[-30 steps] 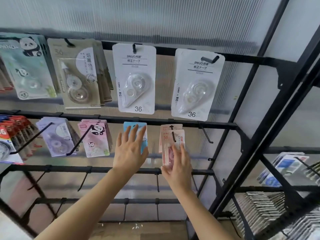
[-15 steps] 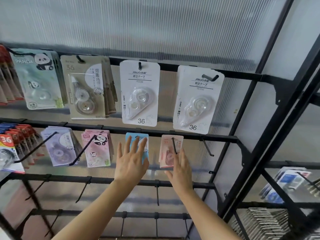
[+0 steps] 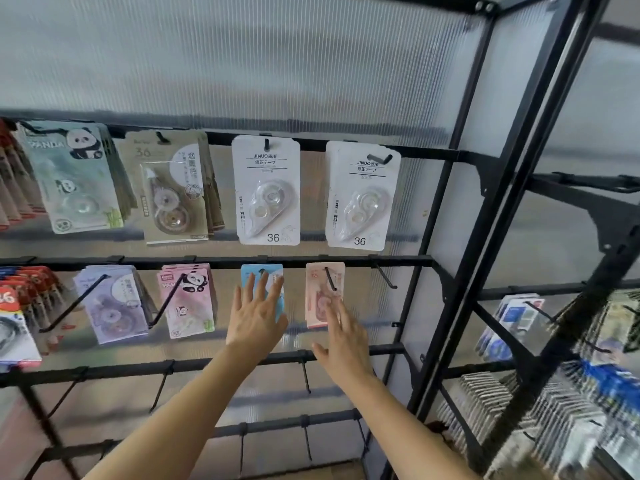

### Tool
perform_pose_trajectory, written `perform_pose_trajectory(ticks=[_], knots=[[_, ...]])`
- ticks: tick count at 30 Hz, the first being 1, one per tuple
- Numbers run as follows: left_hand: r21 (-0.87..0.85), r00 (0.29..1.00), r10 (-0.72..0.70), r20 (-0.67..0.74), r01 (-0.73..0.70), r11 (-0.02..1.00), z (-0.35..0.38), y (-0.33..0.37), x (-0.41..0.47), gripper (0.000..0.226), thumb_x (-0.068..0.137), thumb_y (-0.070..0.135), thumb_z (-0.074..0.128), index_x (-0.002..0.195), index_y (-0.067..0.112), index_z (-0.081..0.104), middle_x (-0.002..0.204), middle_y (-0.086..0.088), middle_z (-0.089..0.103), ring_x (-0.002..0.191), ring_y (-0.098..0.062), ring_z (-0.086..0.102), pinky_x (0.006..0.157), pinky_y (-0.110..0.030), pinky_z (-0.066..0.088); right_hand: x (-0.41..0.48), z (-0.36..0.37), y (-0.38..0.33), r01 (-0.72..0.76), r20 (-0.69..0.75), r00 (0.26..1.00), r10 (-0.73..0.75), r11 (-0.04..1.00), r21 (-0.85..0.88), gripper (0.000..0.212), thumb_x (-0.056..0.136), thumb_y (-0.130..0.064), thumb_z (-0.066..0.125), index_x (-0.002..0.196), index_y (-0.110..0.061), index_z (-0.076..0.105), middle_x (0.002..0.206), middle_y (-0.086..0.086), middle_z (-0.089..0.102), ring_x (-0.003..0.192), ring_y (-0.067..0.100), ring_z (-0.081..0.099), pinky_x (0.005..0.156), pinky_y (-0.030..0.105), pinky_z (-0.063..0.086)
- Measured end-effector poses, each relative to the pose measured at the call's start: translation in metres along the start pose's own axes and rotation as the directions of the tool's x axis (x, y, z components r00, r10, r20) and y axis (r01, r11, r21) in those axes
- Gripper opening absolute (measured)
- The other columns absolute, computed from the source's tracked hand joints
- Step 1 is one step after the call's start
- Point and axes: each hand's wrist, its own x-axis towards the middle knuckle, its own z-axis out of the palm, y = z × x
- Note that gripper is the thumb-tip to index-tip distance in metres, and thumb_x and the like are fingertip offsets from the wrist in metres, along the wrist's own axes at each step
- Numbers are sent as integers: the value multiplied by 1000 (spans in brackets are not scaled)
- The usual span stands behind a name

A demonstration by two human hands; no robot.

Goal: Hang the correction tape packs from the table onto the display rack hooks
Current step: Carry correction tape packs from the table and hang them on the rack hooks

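left hand flat on blue pack, right hand flat on pink pack, gripping nothing; both look hung, so fetch another next.

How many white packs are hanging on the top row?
2. The left white pack hangs near the middle of the top rail. The right white pack hangs beside it. More may be hidden behind each one.
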Motion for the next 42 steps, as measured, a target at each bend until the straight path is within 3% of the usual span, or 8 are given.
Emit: perform_pose_trajectory(ticks=[3, 8, 14, 19, 25, 30, 37, 42], knots=[[12, 998, 58, 6, -58, 998, -7, -9, -22, 73, 100, 44, 36, 151, 25, -12, 160, -6, -15, 146, -28, -16, 117, -44, -9, -18, -17, -14, -26, 28, 999, 26, 999, -30, 82, 96, -40, 49, 154, -22, -6, 161, 4, -2, 146, 25, 13, 118, 43, 18], [-14, 990, 140, 23, -140, 990, -21, -26, -75, 75, 99, 44, 40, 152, 28, -11, 159, -6, -17, 146, -29, -16, 116, -43, -11, -61, -44, -49, -1, 153, 988, 33, 979, -205, 73, 98, -37, 46, 154, -23, 0, 160, 10, 5, 146, 31, 11, 116, 51, 12], [-57, 991, 133, 24, -132, 990, -44, -50, -125, 75, 96, 44, 46, 152, 30, -1, 161, -4, -7, 148, -27, -6, 118, -45, -1, -117, -60, -89, 1, 177, 983, 39, 975, -221, 72, 98, -40, 44, 154, -22, 1, 160, 11, 7, 147, 29, 10, 118, 51, 7], [-165, 999, 40, -15, -42, 985, -65, -66, -169, 79, 94, 42, 52, 153, 29, 1, 161, -4, -2, 147, -26, 6, 118, -44, 9, -162, -77, -117, -1, 201, 979, 47, 974, -225, 72, 96, -40, 49, 153, -21, 10, 157, 11, 17, 143, 31, 18, 115, 50, 16], [-72, 998, -27, -53, 24, 997, -92, -87, -231, 76, 93, 49, 51, 152, 28, 9, 160, -4, 5, 147, -26, 7, 118, -43, 10, -193, -103, -154, 76, 223, 974, -42, 986, -146, 74, 97, -44, 47, 154, -24, 4, 161, 11, 6, 147, 32, 10, 116, 51, 10], [-80, 992, -129, -17, 127, 989, -106, -90, -301, 74, 93, 48, 52, 152, 29, 12, 160, -3, 7, 146, -25, 9, 117, -39, 11, -232, -112, -175, 148, 213, 968, -134, 988, -49, 73, 96, -45, 48, 153, -24, 7, 160, 9, 9, 146, 29, 13, 116, 48, 13], [-142, 940, -339, 48, 342, 929, -99, -82, -434, 71, 92, 46, 52, 151, 29, 17, 160, -3, 7, 146, -24, 8, 117, -40, 11, -318, -104, -196, 247, 244, 936, -252, 968, 52, 73, 94, -45, 50, 152, -22, 13, 155, 7, 21, 141, 27, 23, 111, 40, 23], [-110, 887, -456, 77, 462, 880, -105, -85, -530, 71, 93, 45, 52, 152, 27, 17, 160, -5, 6, 146, -25, 7, 116, -39, 9, -380, -97, -235, 359, 343, 863, -371, 928, 101, 73, 95, -46, 49, 153, -24, 10, 159, 7, 15, 144, 29, 17, 114, 45, 18]])
